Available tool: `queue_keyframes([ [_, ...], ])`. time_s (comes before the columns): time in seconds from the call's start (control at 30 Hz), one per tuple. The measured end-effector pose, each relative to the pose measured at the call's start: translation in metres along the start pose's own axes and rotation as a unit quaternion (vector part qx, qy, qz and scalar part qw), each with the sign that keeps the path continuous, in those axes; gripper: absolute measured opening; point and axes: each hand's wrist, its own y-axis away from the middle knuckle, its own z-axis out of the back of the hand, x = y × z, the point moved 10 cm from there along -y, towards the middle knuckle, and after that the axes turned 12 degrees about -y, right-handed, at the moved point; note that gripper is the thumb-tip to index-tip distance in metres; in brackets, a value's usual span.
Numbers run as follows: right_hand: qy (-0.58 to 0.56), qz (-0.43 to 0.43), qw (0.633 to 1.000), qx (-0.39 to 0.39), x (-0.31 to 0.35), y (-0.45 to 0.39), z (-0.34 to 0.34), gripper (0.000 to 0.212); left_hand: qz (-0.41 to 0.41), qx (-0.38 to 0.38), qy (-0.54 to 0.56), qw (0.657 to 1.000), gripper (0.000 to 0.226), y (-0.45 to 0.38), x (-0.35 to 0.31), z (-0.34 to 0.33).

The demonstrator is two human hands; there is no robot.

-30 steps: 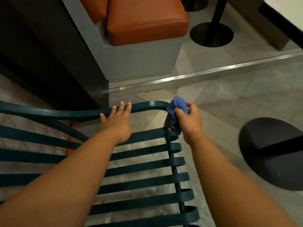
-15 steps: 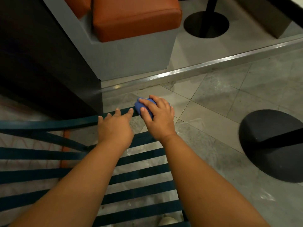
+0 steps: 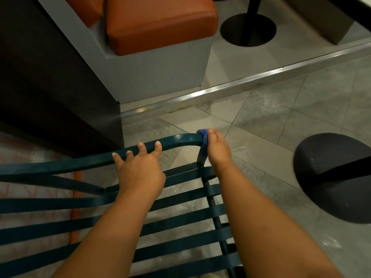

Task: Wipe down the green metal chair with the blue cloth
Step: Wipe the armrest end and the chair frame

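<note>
The dark green metal chair point(image 3: 60, 203) fills the lower half of the view, its flat slats running across and a curved top rail bending down at the right corner. My left hand point(image 3: 140, 169) rests on the top rail with its fingers draped over it. My right hand point(image 3: 217, 149) presses the bunched blue cloth point(image 3: 204, 141) against the rail's right corner, where it turns into the upright. Most of the cloth is hidden under my fingers.
A grey bench base with orange cushions point(image 3: 160, 23) stands ahead beside a dark wall panel point(image 3: 50, 87). A metal floor strip point(image 3: 261, 77) crosses the tiles. Black round table bases sit at the right point(image 3: 333, 177) and far back point(image 3: 248, 30).
My right hand slid the cloth from the top rail, close to my left hand, out to the right corner. The left hand stays on the rail.
</note>
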Motion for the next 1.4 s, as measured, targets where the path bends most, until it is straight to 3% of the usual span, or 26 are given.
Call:
queue_keyframes([
  [0.1,0.173,0.104,0.976,0.080,0.039,0.004,-0.029,0.033,-0.002,0.001,-0.024,1.000,0.079,0.001,-0.002,0.001],
  [0.17,0.300,0.204,0.918,0.161,0.063,0.021,-0.071,0.031,0.005,-0.001,-0.039,0.999,0.075,0.001,-0.003,0.005],
  [0.23,0.367,0.227,0.877,0.209,0.074,0.023,-0.094,0.028,0.013,-0.001,-0.052,0.999,0.070,0.000,-0.004,0.010],
  [0.3,0.335,0.163,0.892,0.256,0.069,0.009,-0.092,0.030,0.014,0.002,-0.053,0.998,0.068,-0.002,-0.008,0.015],
  [0.4,0.231,-0.018,0.930,0.285,0.049,-0.014,-0.063,0.034,-0.001,0.000,-0.018,1.000,0.069,-0.003,-0.015,0.014],
  [0.47,0.235,-0.085,0.919,0.304,0.044,-0.019,-0.058,0.028,-0.003,0.004,-0.012,1.000,0.071,-0.003,-0.017,0.012],
  [0.57,0.300,-0.111,0.890,0.325,0.048,-0.012,-0.080,0.018,-0.003,0.007,-0.029,1.000,0.068,-0.006,-0.017,0.016],
  [0.63,0.352,-0.016,0.880,0.319,0.058,-0.006,-0.100,0.030,0.000,-0.006,-0.029,1.000,0.059,-0.009,-0.016,0.026],
  [0.7,0.408,0.194,0.857,0.249,0.068,0.015,-0.104,0.034,0.012,-0.019,-0.022,1.000,0.045,-0.010,-0.014,0.035],
  [0.8,0.291,0.391,0.864,0.128,0.065,0.058,-0.068,0.034,0.025,-0.007,-0.020,0.999,0.031,-0.009,-0.016,0.041],
  [0.87,0.231,0.418,0.874,0.091,0.042,0.062,-0.053,0.038,0.032,-0.004,0.006,0.999,0.023,-0.009,-0.017,0.041],
  [0.93,0.167,0.386,0.906,0.050,0.026,0.053,-0.041,0.039,0.040,-0.036,0.048,0.997,0.020,-0.008,-0.018,0.043],
  [1.0,0.057,0.305,0.951,0.012,0.009,0.034,-0.023,0.036,0.059,-0.060,0.094,0.992,0.041,-0.007,-0.018,0.044],
  [1.07,-0.073,0.152,0.985,-0.032,-0.015,0.008,-0.001,0.025,0.079,-0.073,0.111,0.988,0.055,-0.007,-0.021,0.044],
  [1.13,-0.097,0.027,0.994,-0.042,-0.033,-0.002,0.009,0.022,0.091,-0.078,0.101,0.988,0.058,-0.010,-0.026,0.045],
  [1.17,-0.087,0.016,0.996,-0.026,-0.032,0.000,0.010,0.022,0.092,-0.078,0.093,0.988,0.057,-0.011,-0.029,0.046],
  [1.3,-0.069,0.136,0.987,0.058,-0.019,0.006,0.005,0.023,0.094,-0.085,0.067,0.990,0.047,-0.014,-0.035,0.047],
  [1.4,-0.074,0.062,0.992,0.079,-0.045,-0.007,0.010,0.034,0.089,-0.086,0.055,0.991,0.048,-0.014,-0.037,0.048],
])
